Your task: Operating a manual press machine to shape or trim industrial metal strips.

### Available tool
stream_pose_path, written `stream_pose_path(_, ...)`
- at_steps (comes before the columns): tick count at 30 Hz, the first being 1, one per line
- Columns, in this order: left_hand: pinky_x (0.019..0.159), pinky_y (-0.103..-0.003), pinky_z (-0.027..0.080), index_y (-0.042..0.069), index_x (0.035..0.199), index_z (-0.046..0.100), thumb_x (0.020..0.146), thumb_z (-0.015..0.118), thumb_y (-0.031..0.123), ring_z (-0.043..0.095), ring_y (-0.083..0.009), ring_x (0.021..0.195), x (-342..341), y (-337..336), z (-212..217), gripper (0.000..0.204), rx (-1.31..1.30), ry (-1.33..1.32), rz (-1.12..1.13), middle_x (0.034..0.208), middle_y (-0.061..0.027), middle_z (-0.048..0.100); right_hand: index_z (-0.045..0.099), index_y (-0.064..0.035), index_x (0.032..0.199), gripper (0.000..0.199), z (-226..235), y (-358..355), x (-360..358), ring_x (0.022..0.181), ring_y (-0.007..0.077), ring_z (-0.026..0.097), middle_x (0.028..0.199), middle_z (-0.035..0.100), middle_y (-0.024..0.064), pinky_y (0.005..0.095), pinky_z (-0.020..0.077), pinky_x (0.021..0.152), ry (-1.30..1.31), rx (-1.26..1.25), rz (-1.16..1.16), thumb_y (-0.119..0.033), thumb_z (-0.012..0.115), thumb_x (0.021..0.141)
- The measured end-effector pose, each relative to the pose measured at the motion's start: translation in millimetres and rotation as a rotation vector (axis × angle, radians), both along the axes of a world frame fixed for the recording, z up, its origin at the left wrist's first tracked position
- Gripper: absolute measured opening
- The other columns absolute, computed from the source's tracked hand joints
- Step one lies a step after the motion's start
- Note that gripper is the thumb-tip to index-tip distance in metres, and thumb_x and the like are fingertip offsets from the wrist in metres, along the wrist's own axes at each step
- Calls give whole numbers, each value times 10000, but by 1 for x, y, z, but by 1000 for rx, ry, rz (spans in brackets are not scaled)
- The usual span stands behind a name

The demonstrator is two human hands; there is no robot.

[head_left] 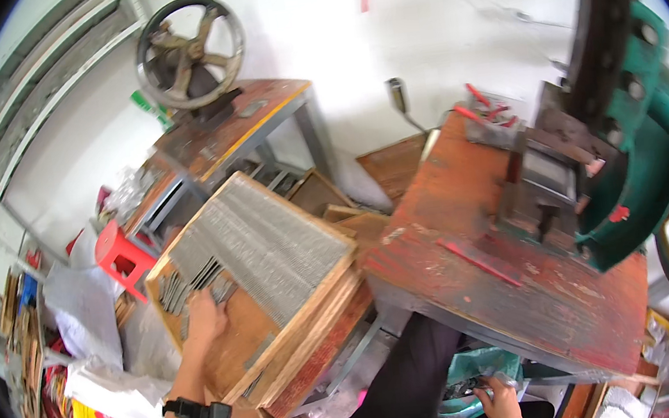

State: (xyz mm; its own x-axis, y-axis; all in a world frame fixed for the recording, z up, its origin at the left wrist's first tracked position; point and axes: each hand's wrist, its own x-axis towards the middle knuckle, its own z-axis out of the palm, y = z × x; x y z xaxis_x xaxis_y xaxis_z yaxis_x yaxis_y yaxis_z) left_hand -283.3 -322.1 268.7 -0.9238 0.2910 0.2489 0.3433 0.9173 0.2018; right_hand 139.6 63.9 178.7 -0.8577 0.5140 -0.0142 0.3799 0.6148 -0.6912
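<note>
My left hand (205, 315), with a dark band on its wrist, is in a shallow wooden tray (308, 324). Its fingers are closed on a few thin grey metal strips (206, 273), which stick out past the fingertips. Neat, tight rows of the same kind of strip (259, 238) cover much of the tray, with looser ones around my hand. Down by my right thigh, my right hand (501, 406) is at a green plastic bag (496, 362) with small dark pieces (462, 388) inside. Its fingers are curled together; what they hold is hidden.
On the right, a worn red-brown workbench (435, 296) carries a green press (652, 173), a red stick (479, 263) and a box of red-handled tools (494, 129). Another bench behind holds a large handwheel (191, 52). A red stool (120, 258) and piled bags stand left.
</note>
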Motion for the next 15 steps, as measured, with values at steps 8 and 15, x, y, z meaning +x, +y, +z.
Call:
stream_pose_path(8,747,-282,472,-40,1094,576,819,588,46,588,-139,827,65,49,83,289,487,-677,-141,902,-84,633,633,32,997,235,82,32,32,801,332,657,864,661,190,366,527,684,141,-81,-266,-116,663,817)
stream_pose_path(15,907,-425,429,-52,1184,467,835,640,144,532,-372,1049,142,259,109,436,124,-484,-1172,1107,-225,551,576,-3,1120,401,161,53,13,863,337,633,959,635,182,377,521,738,411,185,-129,-135,724,772)
